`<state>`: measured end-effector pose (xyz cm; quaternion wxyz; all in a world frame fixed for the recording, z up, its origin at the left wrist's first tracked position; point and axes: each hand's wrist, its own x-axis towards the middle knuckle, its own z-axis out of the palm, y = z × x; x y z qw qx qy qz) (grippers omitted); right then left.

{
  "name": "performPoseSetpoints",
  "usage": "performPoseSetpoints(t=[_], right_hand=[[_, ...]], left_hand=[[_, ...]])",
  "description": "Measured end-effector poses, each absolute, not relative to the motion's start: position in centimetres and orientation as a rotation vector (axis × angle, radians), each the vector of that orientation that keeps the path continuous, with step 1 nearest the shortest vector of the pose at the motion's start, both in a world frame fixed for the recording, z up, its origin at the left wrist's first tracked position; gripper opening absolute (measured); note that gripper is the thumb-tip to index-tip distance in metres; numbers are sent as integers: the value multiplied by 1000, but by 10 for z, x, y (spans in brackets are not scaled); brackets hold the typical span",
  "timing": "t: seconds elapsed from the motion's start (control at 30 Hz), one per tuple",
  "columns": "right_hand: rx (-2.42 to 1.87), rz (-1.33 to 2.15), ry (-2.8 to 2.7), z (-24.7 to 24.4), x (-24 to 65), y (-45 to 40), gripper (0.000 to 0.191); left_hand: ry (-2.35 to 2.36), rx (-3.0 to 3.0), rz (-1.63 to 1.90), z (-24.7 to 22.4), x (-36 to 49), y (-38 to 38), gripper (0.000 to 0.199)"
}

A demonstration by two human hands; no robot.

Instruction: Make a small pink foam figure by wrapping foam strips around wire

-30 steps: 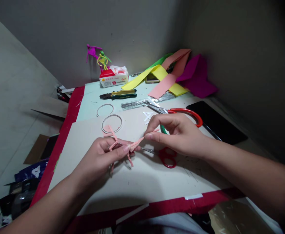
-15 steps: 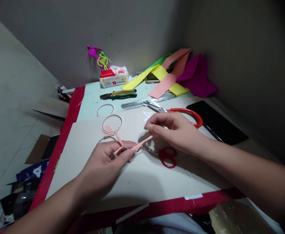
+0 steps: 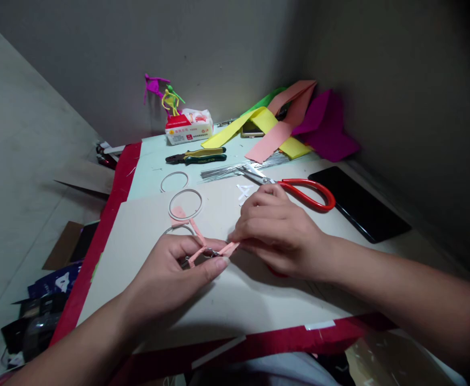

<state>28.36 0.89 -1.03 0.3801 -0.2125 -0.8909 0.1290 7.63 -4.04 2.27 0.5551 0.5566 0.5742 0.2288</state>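
Observation:
My left hand point(image 3: 178, 265) is closed around a small twisted-wire figure point(image 3: 213, 252), its thumb and index finger pinching it. Pink paper strip covers the figure's thin limbs point(image 3: 198, 231), while a stretch of bare silver wire shows near my thumb. Between the two hands runs a short pink paper strip point(image 3: 229, 249). The fingertips of my right hand point(image 3: 275, 230) are closed at the strip's far end, close to my left thumb. Behind my left hand, wire rings point(image 3: 185, 204) lie on the pale board, with a pink scrap point(image 3: 178, 214) beside them.
Large red-handled scissors point(image 3: 307, 194) and a black tablet point(image 3: 359, 203) lie to the right. Farther back are pliers point(image 3: 196, 156), thin wires point(image 3: 222, 171), a small box point(image 3: 188, 128) with paper-wrapped figures point(image 3: 170, 101), and folded coloured paper strips point(image 3: 267, 145). Red trim point(image 3: 275, 343) borders the table.
My right hand has moved left and down, closer to my left hand, and turned over. The stretch of pink strip between the hands is shorter. The small red-handled scissors are now mostly covered.

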Motion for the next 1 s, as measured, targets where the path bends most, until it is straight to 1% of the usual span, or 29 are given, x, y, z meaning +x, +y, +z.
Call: performPoseSetpoints(t=[0.17, 0.33, 0.67, 0.8, 0.9, 0.93, 1.0], right_hand=[[-623, 609, -2207, -10, 281, 8, 6], [-670, 679, -2193, -11, 278, 6, 7], [-643, 377, -2282, -10, 281, 4, 10], [-610, 257, -2265, -12, 280, 3, 23], [-615, 146, -2269, -13, 280, 4, 33], [-619, 114, -2272, -13, 280, 4, 33], [-609, 70, -2293, -13, 280, 4, 27]], left_hand=[[1432, 1388, 475, 25, 77, -39, 21], [1477, 1357, 537, 28, 83, -39, 16], [1482, 1301, 562, 23, 84, -38, 12], [1430, 1285, 567, 24, 85, -39, 14], [1419, 1294, 571, 23, 85, -41, 12], [1418, 1296, 563, 22, 85, -41, 12], [1416, 1298, 530, 20, 84, -42, 13]])
